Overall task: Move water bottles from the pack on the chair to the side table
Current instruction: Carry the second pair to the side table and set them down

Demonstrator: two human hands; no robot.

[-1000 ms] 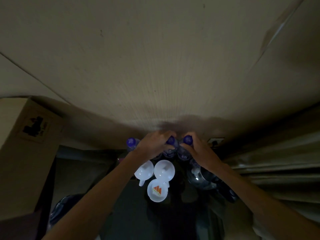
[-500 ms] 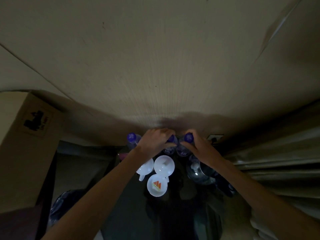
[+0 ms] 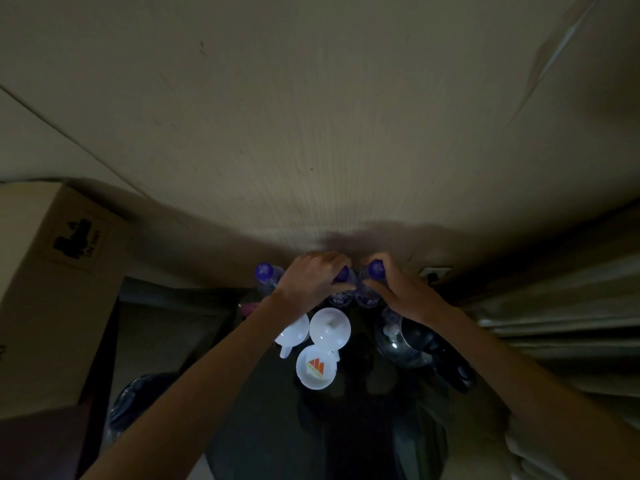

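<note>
Both bottles are standing upright on the desk (image 3: 346,427) at the wall. Left hand (image 3: 313,282) is gripping the left bottle (image 3: 341,296), right hand (image 3: 401,292) is gripping the right bottle (image 3: 375,270); fingers are closed below the caps.

One head-worn wide-angle view looks forward and steeply down from close above a dark surface (image 3: 346,427), taking in the wall (image 3: 311,116) beyond and both forearms reaching forward.

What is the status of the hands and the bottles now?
Left hand shut on middle bottle, right hand shut on right bottle. Third bottle stands free at left. White cups close in front.
</note>
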